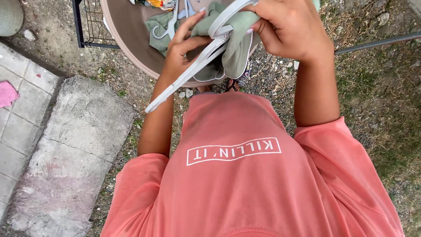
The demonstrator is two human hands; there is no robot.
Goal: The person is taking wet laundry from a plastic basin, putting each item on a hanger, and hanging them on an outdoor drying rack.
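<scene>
We hold: one white hanger [193, 66], one green garment [234, 44]. Left hand [182, 50] and right hand [287, 28] both clamped on them, above tub [127, 35] rim.

The top edge cuts off the basin [127, 39], and the green garment [239, 44] hides the hanger's [188, 72] upper end.

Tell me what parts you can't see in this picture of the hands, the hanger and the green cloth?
All in the head view:
- Pale green garment: bunched up, and both hands cover much of it, so its kind is unclear.
- White hanger: its hook is hidden by the cloth and the right hand.
- Left hand: its fingertips sit behind the fabric.
- Tan basin: cut off by the top edge.
- Feet: hidden under the coral shirt.
</scene>
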